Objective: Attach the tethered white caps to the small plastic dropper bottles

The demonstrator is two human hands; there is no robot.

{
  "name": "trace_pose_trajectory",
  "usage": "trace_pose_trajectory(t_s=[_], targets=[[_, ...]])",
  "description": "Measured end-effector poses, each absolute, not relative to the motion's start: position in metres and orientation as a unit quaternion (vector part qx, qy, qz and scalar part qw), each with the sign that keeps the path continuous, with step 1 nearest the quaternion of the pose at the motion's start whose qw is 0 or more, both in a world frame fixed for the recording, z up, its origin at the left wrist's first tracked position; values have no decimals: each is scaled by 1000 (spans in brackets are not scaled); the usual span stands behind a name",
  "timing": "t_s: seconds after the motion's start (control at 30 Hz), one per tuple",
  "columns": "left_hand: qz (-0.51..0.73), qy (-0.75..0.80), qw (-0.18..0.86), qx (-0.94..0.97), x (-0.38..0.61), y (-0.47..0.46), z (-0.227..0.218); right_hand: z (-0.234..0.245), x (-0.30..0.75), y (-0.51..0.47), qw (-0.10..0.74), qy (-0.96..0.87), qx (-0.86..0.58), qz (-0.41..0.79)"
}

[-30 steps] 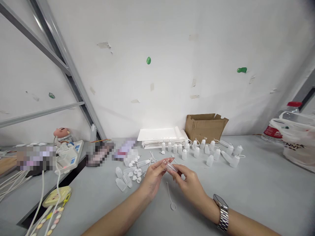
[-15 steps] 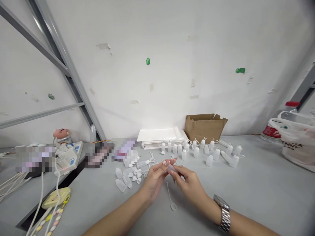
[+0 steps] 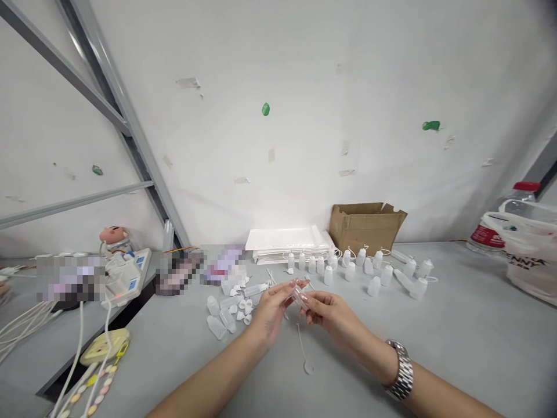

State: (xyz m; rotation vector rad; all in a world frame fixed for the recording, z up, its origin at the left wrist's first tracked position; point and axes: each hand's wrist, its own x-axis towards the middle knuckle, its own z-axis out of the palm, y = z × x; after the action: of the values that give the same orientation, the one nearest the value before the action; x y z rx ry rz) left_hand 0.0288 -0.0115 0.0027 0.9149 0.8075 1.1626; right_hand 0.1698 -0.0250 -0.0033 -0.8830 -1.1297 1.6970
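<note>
— Where was the small clear bottle (image 3: 299, 296)?
— Just above the grey table (image 3: 456, 348), near loose caps (image 3: 243, 306), pinched at either end by the left hand (image 3: 270, 306) and right hand (image 3: 333, 313), fingertips closed on it.

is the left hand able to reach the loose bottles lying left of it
Probably yes: the loose bottles lie close to the left hand, only small caps between, though it shares a small bottle with the right hand.

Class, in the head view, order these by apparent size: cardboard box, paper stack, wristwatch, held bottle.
1. box and paper stack: about alike, unranked.
2. wristwatch, though nearer the camera.
3. bottle, smallest.
</note>
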Motion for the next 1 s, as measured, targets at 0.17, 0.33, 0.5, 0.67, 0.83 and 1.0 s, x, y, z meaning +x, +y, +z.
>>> trace_pose_trajectory(t_s=[0.17, 0.33, 0.5, 0.67, 0.83, 1.0], targets=[[511, 335, 670, 422, 25, -9, 3, -2, 171, -22, 466, -481, -396, 628], [514, 329, 670, 424, 28, -14, 5, -3, 169, -26, 469, -507, -383, 613], [518, 323, 658, 441, 31, -18, 6, -2, 167, -29, 475, -506, -368, 619], [507, 314, 677, 431, 32, -19, 5, -1, 169, -29, 458, -446, -288, 713], [491, 307, 699, 419, 33, -20, 9, -4, 167, -28, 427, -381, -225, 788], [483, 297, 694, 444, 27, -20, 18, -1, 167, -29, 430, -377, -198, 796]])
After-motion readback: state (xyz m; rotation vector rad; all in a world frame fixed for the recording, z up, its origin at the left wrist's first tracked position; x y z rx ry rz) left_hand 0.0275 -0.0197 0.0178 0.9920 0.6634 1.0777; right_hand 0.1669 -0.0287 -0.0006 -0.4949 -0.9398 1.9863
